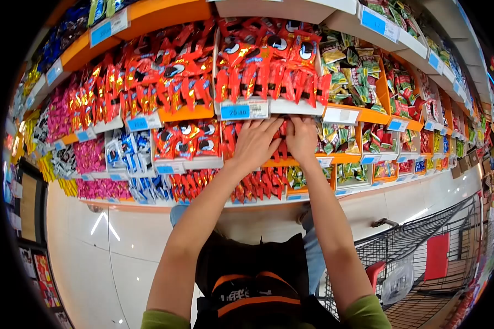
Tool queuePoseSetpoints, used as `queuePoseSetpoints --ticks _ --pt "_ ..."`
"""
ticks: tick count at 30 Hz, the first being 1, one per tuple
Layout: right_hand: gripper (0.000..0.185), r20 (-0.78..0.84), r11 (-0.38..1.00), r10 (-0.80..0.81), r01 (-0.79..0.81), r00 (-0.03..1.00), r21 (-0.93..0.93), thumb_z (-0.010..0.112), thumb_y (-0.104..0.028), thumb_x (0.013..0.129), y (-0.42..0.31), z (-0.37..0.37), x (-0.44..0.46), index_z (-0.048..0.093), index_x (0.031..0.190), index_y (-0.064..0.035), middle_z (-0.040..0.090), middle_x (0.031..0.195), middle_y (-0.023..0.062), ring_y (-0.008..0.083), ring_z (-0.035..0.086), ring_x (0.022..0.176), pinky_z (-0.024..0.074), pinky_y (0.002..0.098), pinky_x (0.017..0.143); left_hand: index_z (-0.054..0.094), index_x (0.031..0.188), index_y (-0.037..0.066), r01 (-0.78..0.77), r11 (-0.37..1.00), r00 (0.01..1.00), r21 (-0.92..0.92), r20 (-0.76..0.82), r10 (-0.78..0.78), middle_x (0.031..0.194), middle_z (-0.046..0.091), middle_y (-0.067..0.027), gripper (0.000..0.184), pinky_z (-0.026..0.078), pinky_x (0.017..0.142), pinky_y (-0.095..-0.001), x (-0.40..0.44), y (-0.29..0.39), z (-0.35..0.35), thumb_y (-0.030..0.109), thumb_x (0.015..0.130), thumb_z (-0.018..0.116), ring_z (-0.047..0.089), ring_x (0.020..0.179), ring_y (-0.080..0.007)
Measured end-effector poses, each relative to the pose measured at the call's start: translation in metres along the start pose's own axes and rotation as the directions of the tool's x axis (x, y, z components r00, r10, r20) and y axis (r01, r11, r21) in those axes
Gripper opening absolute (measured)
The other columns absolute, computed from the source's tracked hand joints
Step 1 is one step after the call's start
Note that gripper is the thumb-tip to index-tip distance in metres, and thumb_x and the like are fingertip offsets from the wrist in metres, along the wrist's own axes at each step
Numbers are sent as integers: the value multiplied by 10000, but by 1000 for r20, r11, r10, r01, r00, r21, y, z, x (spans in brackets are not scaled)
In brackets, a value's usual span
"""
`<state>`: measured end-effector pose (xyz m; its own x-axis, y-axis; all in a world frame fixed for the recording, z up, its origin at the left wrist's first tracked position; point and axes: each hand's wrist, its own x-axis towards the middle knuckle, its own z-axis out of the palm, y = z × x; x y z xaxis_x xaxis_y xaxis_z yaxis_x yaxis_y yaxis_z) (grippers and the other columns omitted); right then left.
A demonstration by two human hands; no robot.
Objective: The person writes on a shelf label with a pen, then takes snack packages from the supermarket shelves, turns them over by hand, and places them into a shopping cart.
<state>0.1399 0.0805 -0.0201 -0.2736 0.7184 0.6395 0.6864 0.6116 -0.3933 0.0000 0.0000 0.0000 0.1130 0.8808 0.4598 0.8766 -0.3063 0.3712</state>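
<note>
Both of my hands reach into a lower bin of red-wrapped candies (231,131), just beneath the front edge of an upper candy tray (296,108). My left hand (255,143) lies palm down over the packets, its fingers stretched forward and its thumb apart. Close beside it on the right, my right hand (302,138) has its fingers extended up to the tray's edge. The fingertips of both hands are partly hidden there, and I see no packet gripped. Red packets with a dark round print (271,52) fill the upper tray, above a blue price tag (237,112).
Tiered shelves hold pink packets (90,156), blue-and-white packets (127,151) and green packets (362,74) on either side. A wire shopping cart (417,247) stands to my lower right. Pale tiled floor (93,257) lies below the shelves.
</note>
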Motion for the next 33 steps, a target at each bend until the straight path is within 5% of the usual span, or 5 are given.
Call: queuePoseSetpoints --ticks 5,11,25,27,33 --pt "152 -117 879 173 -100 978 467 539 -39 909 -57 -63 -90 598 1042 6 578 893 121 235 571 844 447 310 742 583 1198 82 -24 998 949 50 -314 39 1309 492 -107 391 337 1010 -474 -89 13 -4 52 808 600 460 1198 -319" --pt "133 939 716 -193 -613 285 333 587 -142 890 -64 -174 -295 647 948 -39 640 704 118 250 602 572 503 300 578 543 1228 67 219 972 950 86 -247 -192 1285 472 -99 451 319 1011 -473 -165 -2 31 46 780 596 409 1234 -324" --pt "369 998 739 19 -673 59 26 403 -124 925 -65 -108 -372 525 1241 21 581 1190 228 334 531 1154 406 363 1000 498 1277 57 311 925 924 218 -296 -241 1214 476 -126 539 384 953 -429 -149 1 44 -26 747 554 445 1168 -317" --pt "336 898 572 -204 -696 391 433 414 -122 907 -76 -132 -342 541 1177 31 607 1107 248 347 567 1093 452 392 941 493 1269 45 302 922 931 243 -285 -230 1192 485 -132 526 385 951 -423 -149 2 43 -21 750 550 451 1159 -315" --pt "356 944 480 -34 -823 328 303 510 -177 861 -92 -105 -337 576 1173 -20 571 1184 224 347 500 1154 405 427 969 427 1290 -16 354 931 852 -87 -379 -360 1269 409 -195 553 390 960 -439 -160 5 50 -86 757 558 429 1156 -372"
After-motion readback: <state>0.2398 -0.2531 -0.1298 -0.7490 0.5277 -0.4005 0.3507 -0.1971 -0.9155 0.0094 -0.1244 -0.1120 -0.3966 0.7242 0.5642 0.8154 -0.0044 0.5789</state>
